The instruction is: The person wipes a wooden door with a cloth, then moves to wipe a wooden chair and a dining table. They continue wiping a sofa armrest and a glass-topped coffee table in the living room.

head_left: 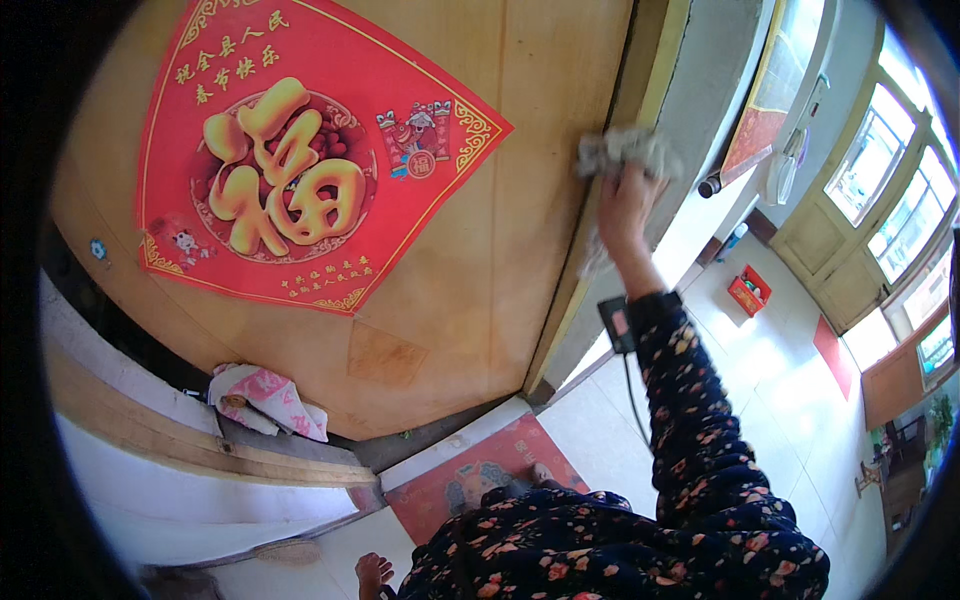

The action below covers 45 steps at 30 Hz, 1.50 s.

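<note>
The flat brown wooden door (455, 270) spans the left and middle, with the red diamond-shaped paper poster (410, 200) on its left part. Along its right edge runs the pale wooden door frame (655, 70); before it is the rumpled grey cloth (605, 155), in the bare right hand (625, 205). The red rectangular doormat (435, 498) lies at the door's foot, the bare left hand (373, 570) nearer and left. The crumpled pink-and-white cloth (270, 395), apparently on a ledge, is farther left. Far right, the red rectangular plastic crate (748, 292) sits on the white tiled floor (745, 400), nearer than the glass-paned wooden double door (825, 250).
</note>
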{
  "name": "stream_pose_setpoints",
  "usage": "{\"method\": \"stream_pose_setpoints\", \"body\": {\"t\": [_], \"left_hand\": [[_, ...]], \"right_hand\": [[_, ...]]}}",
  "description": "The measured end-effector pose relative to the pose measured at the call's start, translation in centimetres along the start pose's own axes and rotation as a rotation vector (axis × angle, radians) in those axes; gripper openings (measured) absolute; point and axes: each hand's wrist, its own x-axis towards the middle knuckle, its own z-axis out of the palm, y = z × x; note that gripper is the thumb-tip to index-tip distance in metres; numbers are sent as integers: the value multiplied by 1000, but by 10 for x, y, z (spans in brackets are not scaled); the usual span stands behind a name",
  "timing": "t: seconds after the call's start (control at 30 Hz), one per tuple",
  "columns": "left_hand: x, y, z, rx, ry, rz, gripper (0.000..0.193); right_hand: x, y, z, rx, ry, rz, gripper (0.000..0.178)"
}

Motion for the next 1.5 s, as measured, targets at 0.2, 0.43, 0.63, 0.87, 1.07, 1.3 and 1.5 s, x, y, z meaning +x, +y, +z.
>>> {"method": "stream_pose_setpoints", "body": {"t": [0.2, 0.43, 0.63, 0.87, 1.07, 1.3, 1.5], "left_hand": [[-29, -52, 37, -39, 92, 34, 22], [-84, -112, 133, 292, -84, -1, 24], [-115, -104, 186, 521, -134, 155, 26], [-123, -139, 192, 597, 19, 262, 28], [-118, -242, 191, -312, -4, -8, 14], [-144, -230, 209, -145, 133, -149, 16], [-138, -184, 196, -163, 168, -95, 18]], "right_hand": [[-143, 1, -12, 182, -320, 298, 43], [-113, -20, -29, 564, -629, 326, 40], [139, -63, -27, 563, -46, -214, 41], [199, -84, -10, 433, 122, -589, 31], [29, -31, 42, 345, -60, -442, 36], [-35, -21, 29, 371, -392, -577, 38], [144, -83, 16, 408, 46, -615, 41]]}}
